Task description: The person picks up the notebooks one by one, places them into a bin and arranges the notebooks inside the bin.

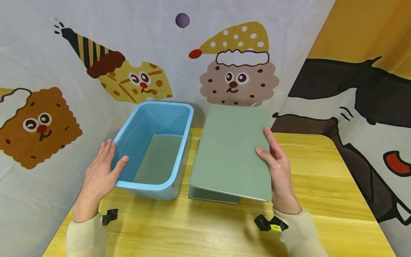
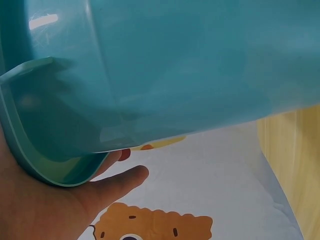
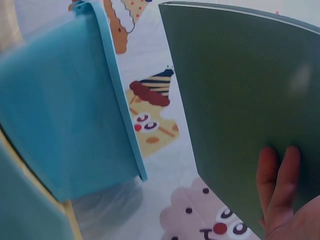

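Note:
My right hand [image 1: 280,175] holds a green hardcover notebook [image 1: 234,150] by its right edge, thumb on top and fingers beneath; its right side is tilted up. In the right wrist view two fingers [image 3: 284,185] lie against the notebook's underside. Another green notebook [image 1: 213,196] lies below it on the table, mostly hidden, with a thin ribbon at its front edge. My left hand [image 1: 101,175] rests at the near left corner of a blue plastic bin [image 1: 173,182], fingers straight along the outside and thumb over the rim. A green notebook [image 1: 160,157] lies flat inside the bin.
The wooden table [image 1: 154,228] carries the bin and the notebooks. Behind it and on the left hangs a pale cloth [image 1: 186,64] printed with cartoon biscuits and cheese. A yellow, black and white cloth [image 1: 359,92] hangs along the right.

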Demonstrator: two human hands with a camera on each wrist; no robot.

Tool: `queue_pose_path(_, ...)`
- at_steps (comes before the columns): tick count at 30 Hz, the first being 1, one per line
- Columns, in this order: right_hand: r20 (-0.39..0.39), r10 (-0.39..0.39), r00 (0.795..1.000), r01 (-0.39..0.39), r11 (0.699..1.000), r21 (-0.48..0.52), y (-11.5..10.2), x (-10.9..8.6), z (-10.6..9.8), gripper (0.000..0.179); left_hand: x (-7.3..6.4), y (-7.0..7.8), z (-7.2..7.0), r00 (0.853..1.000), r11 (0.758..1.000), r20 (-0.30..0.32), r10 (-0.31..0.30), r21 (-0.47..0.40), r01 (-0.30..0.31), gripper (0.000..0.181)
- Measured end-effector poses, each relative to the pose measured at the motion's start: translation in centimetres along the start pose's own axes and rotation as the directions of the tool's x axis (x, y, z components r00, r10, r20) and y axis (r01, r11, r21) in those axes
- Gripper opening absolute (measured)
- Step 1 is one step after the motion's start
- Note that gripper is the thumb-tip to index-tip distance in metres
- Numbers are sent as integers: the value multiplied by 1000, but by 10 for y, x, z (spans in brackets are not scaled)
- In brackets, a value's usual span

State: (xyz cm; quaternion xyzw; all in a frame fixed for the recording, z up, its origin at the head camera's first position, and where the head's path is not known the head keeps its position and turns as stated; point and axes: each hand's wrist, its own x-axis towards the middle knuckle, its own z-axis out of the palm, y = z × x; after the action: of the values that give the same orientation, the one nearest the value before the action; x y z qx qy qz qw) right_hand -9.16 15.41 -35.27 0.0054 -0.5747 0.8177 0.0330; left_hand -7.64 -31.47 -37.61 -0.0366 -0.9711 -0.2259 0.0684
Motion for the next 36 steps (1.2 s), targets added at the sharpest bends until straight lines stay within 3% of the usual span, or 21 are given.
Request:
queue_pose_path(20,113,-1,994,-16,988,153,25,18,65,65,1,1,1,1000,1000,2,-22,7,22,80)
queue_pose_path(27,143,-13,990,2,997,76,38,32,95,66,-1,-1,1,1000,1000,-11,-23,4,23,79)
queue_pose_path(36,180,-104,978,132,980,-151,56,51,128,67,-1,-2,2,999,1000,-32,2,-18,-3,75)
